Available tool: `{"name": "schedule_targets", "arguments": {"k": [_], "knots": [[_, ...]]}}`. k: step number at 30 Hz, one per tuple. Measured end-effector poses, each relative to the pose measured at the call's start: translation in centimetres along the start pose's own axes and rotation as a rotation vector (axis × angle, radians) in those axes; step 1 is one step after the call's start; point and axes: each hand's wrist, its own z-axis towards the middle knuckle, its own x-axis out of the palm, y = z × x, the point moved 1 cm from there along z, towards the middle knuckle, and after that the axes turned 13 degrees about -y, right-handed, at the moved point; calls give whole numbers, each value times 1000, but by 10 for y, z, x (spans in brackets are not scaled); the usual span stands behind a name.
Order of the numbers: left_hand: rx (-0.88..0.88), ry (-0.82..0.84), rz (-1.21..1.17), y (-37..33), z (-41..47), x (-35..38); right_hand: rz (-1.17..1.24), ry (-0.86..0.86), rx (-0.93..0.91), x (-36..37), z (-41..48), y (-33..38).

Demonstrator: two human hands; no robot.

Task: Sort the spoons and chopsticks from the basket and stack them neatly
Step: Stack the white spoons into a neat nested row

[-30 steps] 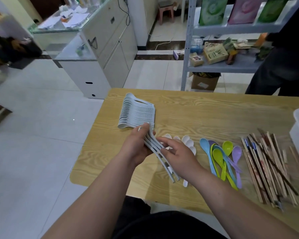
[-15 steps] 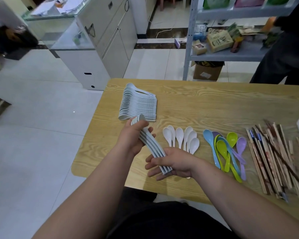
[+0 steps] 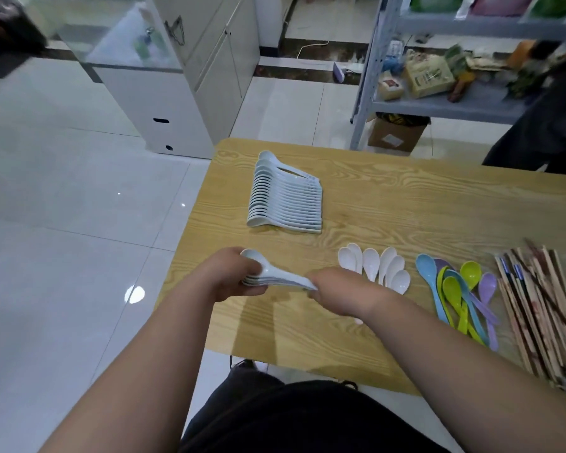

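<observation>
In the middle of the frame, the left hand (image 3: 229, 276) curls its fingers around the bowls of a small stack of pale soup spoons (image 3: 275, 278); the right hand (image 3: 340, 291) grips the handle ends.

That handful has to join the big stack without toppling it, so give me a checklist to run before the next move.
1. Grip: left hand holds the bowl end and right hand the handle end of the small bundle of pale nested soup spoons: ok.
2. Bundle's handle tips aligned: hidden by the right hand, cannot tell.
3. Target: long row of nested white spoons lies tidy on the wooden table: ok.
4. Gap between bundle and row free of objects: ok.
5. Sorting: loose white spoons all stacked: not ok.
</observation>
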Motion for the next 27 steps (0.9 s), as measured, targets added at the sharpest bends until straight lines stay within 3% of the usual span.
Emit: {"name": "schedule_targets", "arguments": {"k": [3,6,12,20,27], "knots": [[-93,165,39,10,24,-20,-308,-111,-128,-6,30,5],[-54,225,92,20,41,-35,-385,-85,-136,-5,51,9],[470,48,533,22,77,-51,-231,-33,22,20,68,24],[902,-6,548,50,122,-33,-159,-346,133,77,80,7],[1090,-204,659,76,158,-13,-127,-655,60,124,96,-23]]}}
